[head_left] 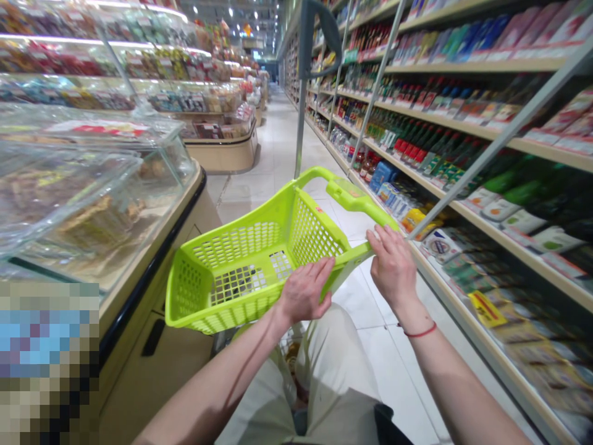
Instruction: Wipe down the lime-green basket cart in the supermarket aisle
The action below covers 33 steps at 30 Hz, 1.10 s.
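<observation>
The lattice-walled green basket [243,240] stands between glass counter [151,248] and shelves [472,66], left hand [306,288] curled over its rim [227,309], right hand [393,264] wrapped round its smooth, curved handle's [351,196] end.

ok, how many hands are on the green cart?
2. The left hand is on the near side rim of the green basket; the right hand grips the near end of the handle. No other hand shows.
</observation>
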Available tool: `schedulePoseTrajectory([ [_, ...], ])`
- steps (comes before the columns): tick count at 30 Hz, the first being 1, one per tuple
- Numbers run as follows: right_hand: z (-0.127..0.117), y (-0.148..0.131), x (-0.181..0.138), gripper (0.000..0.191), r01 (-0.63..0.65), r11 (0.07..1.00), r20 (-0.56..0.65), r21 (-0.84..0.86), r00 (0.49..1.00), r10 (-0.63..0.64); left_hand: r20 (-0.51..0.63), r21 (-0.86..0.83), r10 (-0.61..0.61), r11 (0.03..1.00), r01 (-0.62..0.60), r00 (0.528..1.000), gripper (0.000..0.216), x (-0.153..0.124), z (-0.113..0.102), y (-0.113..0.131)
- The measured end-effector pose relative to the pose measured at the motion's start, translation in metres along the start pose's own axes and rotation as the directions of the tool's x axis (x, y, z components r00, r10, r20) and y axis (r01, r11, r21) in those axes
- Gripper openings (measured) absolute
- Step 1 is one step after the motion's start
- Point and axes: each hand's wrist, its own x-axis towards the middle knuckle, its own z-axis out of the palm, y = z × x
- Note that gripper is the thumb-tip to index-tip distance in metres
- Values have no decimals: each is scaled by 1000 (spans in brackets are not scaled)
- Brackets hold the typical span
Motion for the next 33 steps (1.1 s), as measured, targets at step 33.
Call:
schedulePoseTrajectory([
  [33, -7, -29, -13, 53, 64, 996, 131, 61, 989, -71, 4, -20, -10, 1000, 10, 1000, 73, -3, -4, 4],
])
